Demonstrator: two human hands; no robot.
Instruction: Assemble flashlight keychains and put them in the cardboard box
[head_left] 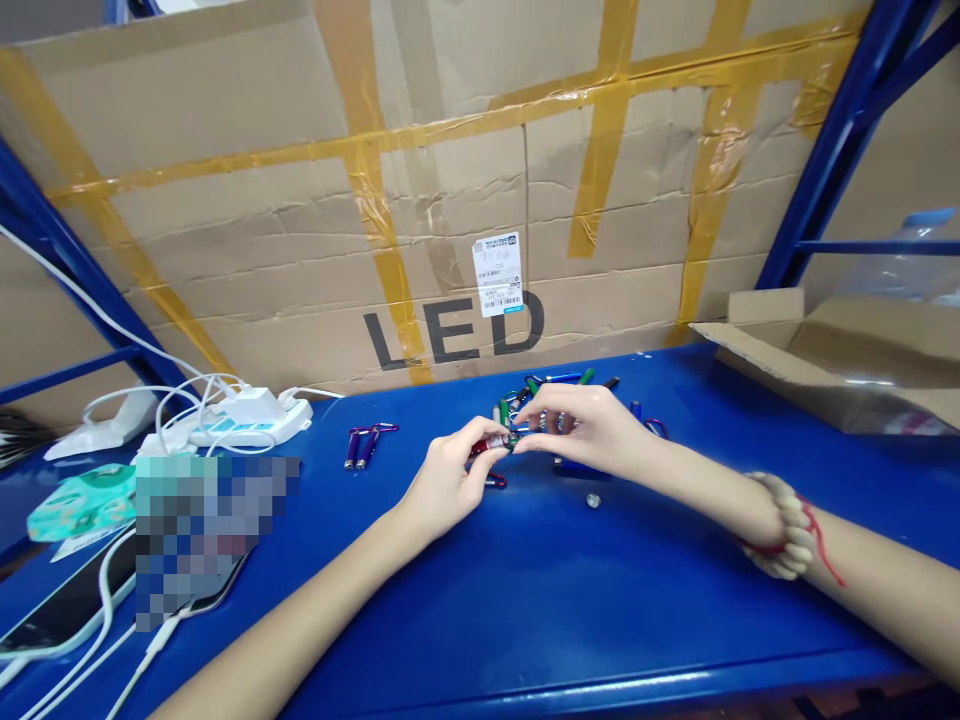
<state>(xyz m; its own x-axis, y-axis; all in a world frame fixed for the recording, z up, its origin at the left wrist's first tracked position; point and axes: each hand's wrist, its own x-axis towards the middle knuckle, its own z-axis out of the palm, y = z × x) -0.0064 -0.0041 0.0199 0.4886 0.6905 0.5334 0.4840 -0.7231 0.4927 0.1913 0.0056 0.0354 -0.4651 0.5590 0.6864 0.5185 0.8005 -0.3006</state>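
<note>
The left hand pinches a small red flashlight between thumb and fingers, just in front of the pile of flashlights on the blue table. The right hand closes its fingertips on the red flashlight's other end. Two purple flashlights lie left of the pile, and a small silver disc lies in front of it.

Left hand and right hand meet mid-table, one light between them, pile just behind. Power strip far left, two loose lights between it and the hands. Box on the right, phone front-left, cardboard behind everything.
</note>
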